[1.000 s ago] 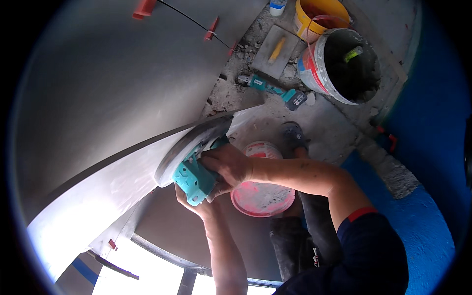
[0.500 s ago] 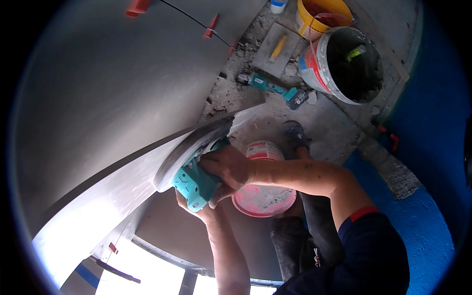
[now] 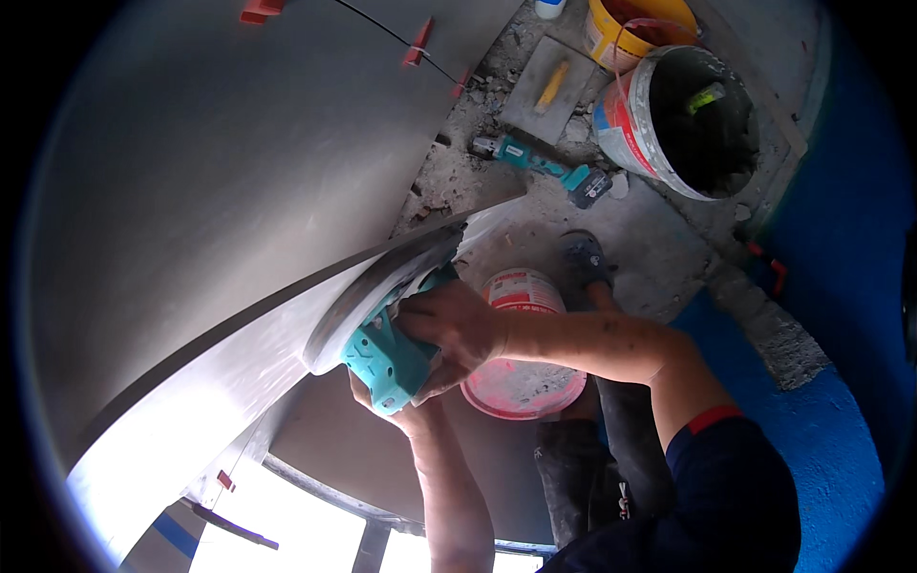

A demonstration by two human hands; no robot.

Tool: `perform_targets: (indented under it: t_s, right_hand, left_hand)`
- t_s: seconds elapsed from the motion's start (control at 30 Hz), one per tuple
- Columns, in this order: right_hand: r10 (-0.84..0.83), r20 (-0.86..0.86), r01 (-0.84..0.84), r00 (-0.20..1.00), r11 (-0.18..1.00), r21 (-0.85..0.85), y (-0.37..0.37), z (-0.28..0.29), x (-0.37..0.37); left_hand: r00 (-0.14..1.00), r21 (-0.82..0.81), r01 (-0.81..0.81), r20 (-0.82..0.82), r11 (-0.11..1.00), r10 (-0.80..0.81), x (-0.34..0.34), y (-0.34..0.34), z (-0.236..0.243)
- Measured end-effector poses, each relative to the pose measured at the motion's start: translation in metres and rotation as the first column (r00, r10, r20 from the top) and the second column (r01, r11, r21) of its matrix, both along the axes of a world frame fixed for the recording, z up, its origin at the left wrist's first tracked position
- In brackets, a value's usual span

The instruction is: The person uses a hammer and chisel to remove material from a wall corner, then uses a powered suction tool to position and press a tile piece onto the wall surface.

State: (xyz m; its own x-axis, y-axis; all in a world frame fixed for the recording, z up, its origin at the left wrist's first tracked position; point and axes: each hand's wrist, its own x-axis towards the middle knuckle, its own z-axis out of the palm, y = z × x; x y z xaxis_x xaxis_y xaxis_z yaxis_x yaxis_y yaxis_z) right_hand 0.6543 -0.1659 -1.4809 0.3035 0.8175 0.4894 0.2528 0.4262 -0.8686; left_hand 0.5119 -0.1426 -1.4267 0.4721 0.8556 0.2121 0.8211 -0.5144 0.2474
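Observation:
Both my hands are closed on a teal handheld tool (image 3: pixel 387 363) with a large round pad (image 3: pixel 358 296). The pad lies against the pale, shiny face of a curved panel (image 3: pixel 191 420), just under its dark edge. My right hand (image 3: pixel 457 329) wraps the tool's upper part, its fingers partly hidden behind the teal body. Below, my left hand (image 3: pixel 413 413) supports the tool's lower end, with most of its fingers covered. I cannot make out the tool's exact kind.
An upturned-looking white and red bucket (image 3: pixel 525 387) stands by my legs. Beyond lie a teal cordless power tool (image 3: pixel 544 164), a trowel with a yellow handle (image 3: pixel 551 86), a white bucket (image 3: pixel 626 129) of dark mix and a yellow bucket (image 3: pixel 602 38). Rubble litters the floor.
The whole view has shifted slightly, so things sit a little further right. My hands keep the same hold, and the pad stays against the panel.

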Motion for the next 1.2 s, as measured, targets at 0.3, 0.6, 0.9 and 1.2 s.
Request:
perform_targets:
  t_s: [0.3,0.6,0.9,1.2]
  right_hand:
    - [-0.009,0.005,0.009,1.000,1.000,-0.011,0.000,0.004,-0.001]
    - [0.008,0.040,-0.005,0.999,0.998,-0.061,-0.004,0.003,-0.003]
    - [0.045,-0.006,-0.045,0.999,0.981,-0.188,-0.008,0.006,-0.004]
    - [-0.007,-0.170,-0.054,0.985,0.936,-0.347,-0.005,0.041,-0.018]
  left_hand:
    - [0.893,-0.347,-0.157,0.349,0.925,0.283,0.007,0.000,0.009]
    - [0.713,-0.482,-0.159,0.548,0.862,0.438,0.009,-0.003,0.005]
    - [0.803,-0.459,-0.253,0.392,0.852,0.449,0.016,-0.002,0.017]
    - [0.458,-0.642,-0.387,0.489,0.662,0.742,0.018,0.005,0.032]
